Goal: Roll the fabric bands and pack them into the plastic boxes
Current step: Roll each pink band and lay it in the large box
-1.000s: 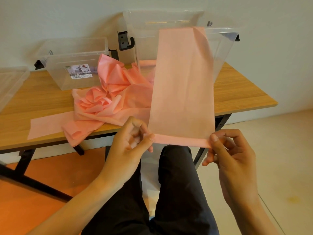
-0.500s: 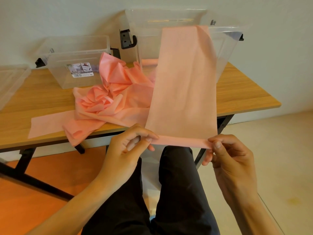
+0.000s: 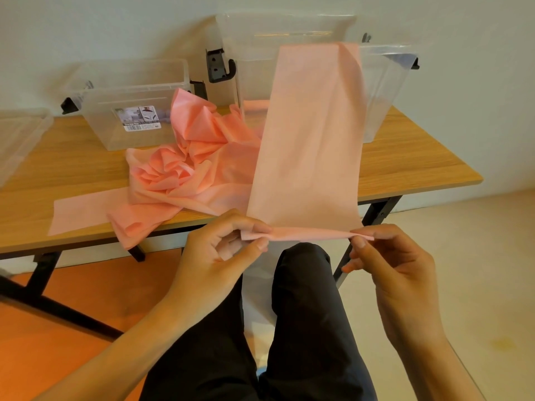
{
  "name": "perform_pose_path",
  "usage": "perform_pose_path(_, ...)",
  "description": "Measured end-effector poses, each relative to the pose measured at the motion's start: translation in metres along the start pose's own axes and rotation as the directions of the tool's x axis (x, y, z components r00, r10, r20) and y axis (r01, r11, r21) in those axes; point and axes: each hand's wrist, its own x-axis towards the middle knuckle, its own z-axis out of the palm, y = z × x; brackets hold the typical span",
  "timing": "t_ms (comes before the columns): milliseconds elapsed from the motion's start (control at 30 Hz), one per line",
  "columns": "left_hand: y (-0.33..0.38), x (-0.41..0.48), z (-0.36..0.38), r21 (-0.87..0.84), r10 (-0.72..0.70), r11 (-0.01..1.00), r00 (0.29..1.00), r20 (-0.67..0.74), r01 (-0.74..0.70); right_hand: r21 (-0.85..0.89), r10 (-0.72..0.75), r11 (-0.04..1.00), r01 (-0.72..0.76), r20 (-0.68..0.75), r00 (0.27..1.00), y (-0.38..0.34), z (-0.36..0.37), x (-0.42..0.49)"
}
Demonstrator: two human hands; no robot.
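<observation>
The left hand (image 3: 220, 256) and right hand (image 3: 396, 264) each pinch one end of a narrow fold on the long pale-pink fabric band (image 3: 309, 140), which stretches over the wooden table (image 3: 405, 166) towards the tall clear plastic box (image 3: 289, 33). Uneven turning would likely skew the roll. The far end might catch on the box.

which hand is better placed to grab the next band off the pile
Probably left. Both hands pinch the held band at its near edge, but the left hand is nearer the pile; the right hand would cross the band.
</observation>
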Motion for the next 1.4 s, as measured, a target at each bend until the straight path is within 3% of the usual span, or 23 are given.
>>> perform_pose_path(300, 0.004, 0.001, 0.008, -0.008, -0.077, 0.997, 0.997, -0.026, 0.077, 0.113, 0.085, 0.990, -0.085, 0.002, 0.996, -0.002, 0.004, -0.001)
perform_pose_path(500, 0.004, 0.005, 0.014, -0.094, -0.093, 0.992, 0.980, -0.174, 0.078, 0.205, 0.114, 0.974, -0.096, -0.079, 0.990, -0.005, 0.005, 0.000)
perform_pose_path(767, 0.003, 0.010, 0.016, -0.150, -0.144, 0.983, 0.960, -0.240, 0.110, 0.200, 0.045, 0.979, -0.028, -0.081, 0.996, -0.008, 0.005, 0.002)
perform_pose_path(867, 0.003, 0.013, 0.015, -0.196, -0.136, 0.976, 0.967, -0.214, 0.094, 0.164, -0.013, 0.986, 0.018, -0.033, 0.999, -0.007, 0.003, 0.002)
perform_pose_path(1067, 0.001, 0.013, 0.006, 0.010, -0.026, 1.000, 0.996, -0.085, 0.027, 0.101, 0.017, 0.995, -0.015, -0.025, 1.000, -0.010, -0.001, 0.000)
perform_pose_path(1400, -0.002, 0.017, 0.004, -0.011, -0.053, 0.999, 0.997, -0.061, 0.052, -0.019, 0.006, 1.000, -0.007, -0.031, 1.000, -0.009, 0.001, 0.001)
